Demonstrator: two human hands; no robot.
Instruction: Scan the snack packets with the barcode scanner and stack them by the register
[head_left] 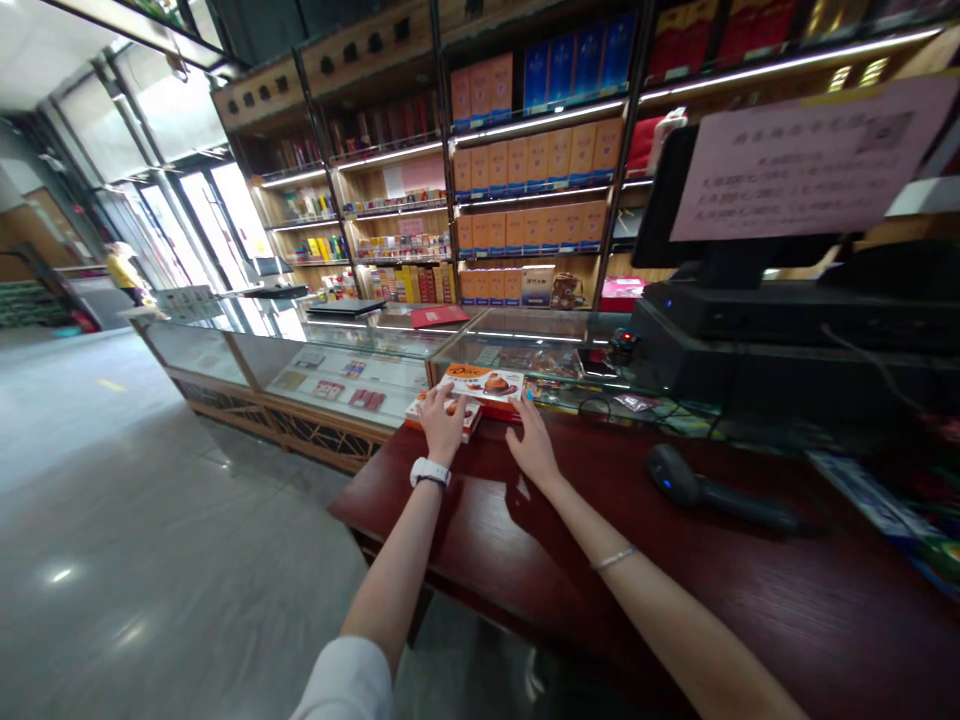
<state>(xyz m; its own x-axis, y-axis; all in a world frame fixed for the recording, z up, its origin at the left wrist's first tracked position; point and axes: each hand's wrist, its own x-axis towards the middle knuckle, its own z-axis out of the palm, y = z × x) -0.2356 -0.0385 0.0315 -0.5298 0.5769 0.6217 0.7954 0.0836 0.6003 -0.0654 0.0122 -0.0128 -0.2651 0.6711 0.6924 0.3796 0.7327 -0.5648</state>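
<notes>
Two orange and white boxes lie at the far left part of a dark red wooden desk [480, 540]. The upper Dove box [491, 382] sits partly over the lower box [471, 418], near the glass counter. My left hand [442, 425] rests on the boxes at their left side, fingers spread, with a white watch on the wrist. At the right end of the upper box, the fingertips of my right hand [534, 445] touch its edge, thumb held apart from the fingers. A thin bracelet circles my right wrist.
A black barcode scanner [675, 478] lies right of my right hand. Behind it stands a monitor [667, 200] with a pink sheet. Glass display counters [337, 385] run left. Far left is a person [121, 270] in yellow.
</notes>
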